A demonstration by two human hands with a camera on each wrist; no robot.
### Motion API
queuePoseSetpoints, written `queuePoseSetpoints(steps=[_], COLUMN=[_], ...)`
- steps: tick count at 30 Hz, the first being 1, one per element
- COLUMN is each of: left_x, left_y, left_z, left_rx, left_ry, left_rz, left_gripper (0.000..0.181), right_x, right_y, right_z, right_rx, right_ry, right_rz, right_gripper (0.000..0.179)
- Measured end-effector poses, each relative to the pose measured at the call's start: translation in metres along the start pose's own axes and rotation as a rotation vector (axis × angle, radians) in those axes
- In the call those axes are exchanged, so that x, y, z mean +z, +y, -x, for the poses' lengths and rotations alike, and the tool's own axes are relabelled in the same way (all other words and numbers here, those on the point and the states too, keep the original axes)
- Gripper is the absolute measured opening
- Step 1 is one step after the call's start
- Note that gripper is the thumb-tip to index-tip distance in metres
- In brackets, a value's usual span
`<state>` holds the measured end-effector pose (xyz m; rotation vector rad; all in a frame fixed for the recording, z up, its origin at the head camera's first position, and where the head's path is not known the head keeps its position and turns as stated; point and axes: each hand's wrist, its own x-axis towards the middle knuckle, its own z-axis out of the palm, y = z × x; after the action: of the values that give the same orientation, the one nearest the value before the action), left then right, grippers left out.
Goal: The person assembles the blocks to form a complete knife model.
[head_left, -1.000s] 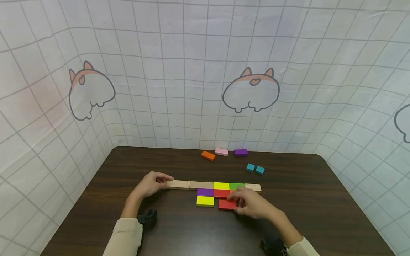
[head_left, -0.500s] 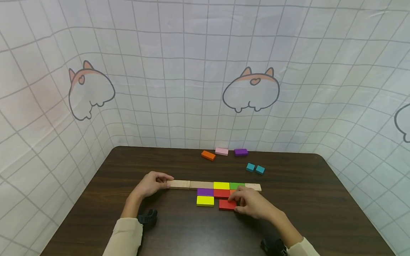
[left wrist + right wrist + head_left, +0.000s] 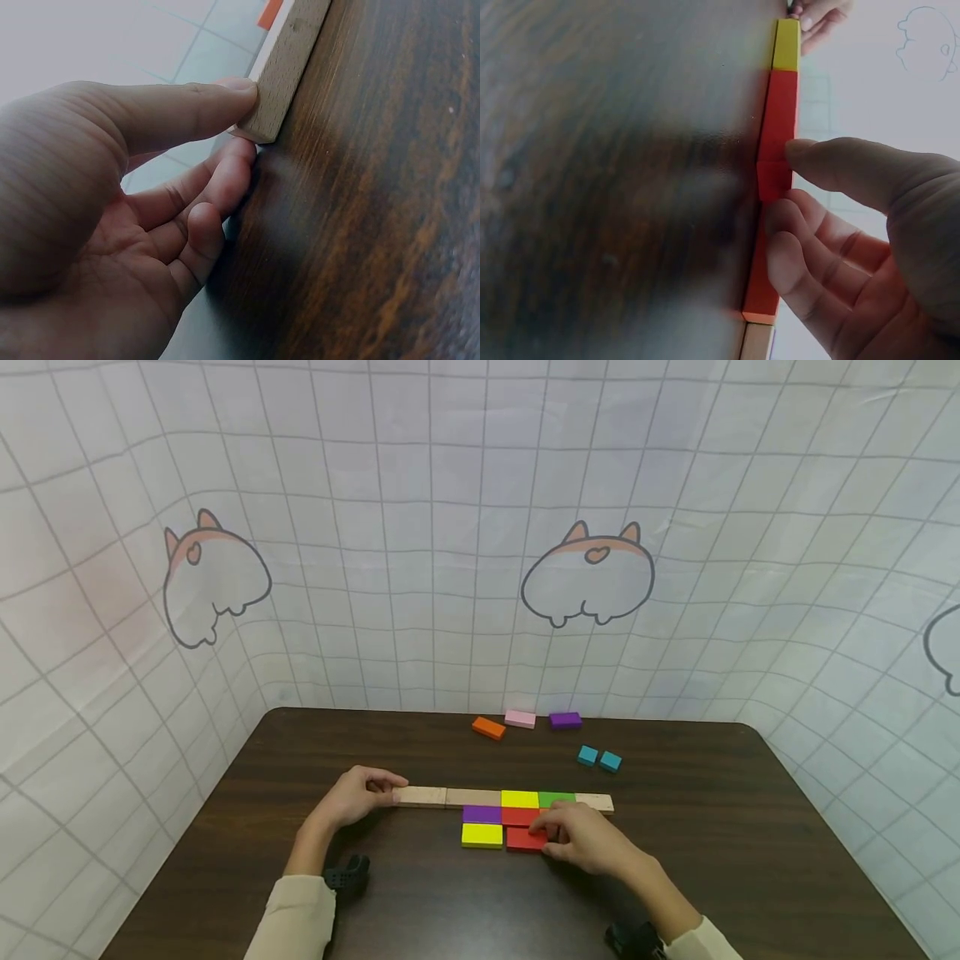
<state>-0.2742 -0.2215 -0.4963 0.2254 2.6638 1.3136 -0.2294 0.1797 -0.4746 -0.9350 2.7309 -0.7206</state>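
On my feed, the right hand pinches a red block between thumb and fingers at its right end, a narrow grip. That block lies flat on the dark table, on the near side of the layout, just right of a yellow block. The left hand pinches the left end of a pale wooden block; in its wrist view I see the thumb against the wood, the index fingertip partly hidden behind it.

Along the far row I can follow a second wooden plank, another yellow piece and a green block, its near edge partly covered by the right hand. That hand also hides most of an orange block, which I get better from the right wrist camera.

Print on the cloth backdrop shows me grid lines and cartoon animals, the rightmost cut off by the frame. The black wrist strap at lower right is dark and cropped, its details hard to make out.
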Motion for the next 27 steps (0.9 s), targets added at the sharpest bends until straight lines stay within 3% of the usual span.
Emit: queuePoseSetpoints(steps=[27], left_x=[0.0002], left_y=[0.0009], left_z=[-0.0002], left_rx=[0.003], left_ry=[-0.013], left_rz=[0.011], left_gripper=[0.021], right_x=[0.0017], right_y=[-0.0054], right_z=[-0.0016], right_rx=[0.015], right_ry=[0.019], right_rz=[-0.016], right_gripper=[0.021])
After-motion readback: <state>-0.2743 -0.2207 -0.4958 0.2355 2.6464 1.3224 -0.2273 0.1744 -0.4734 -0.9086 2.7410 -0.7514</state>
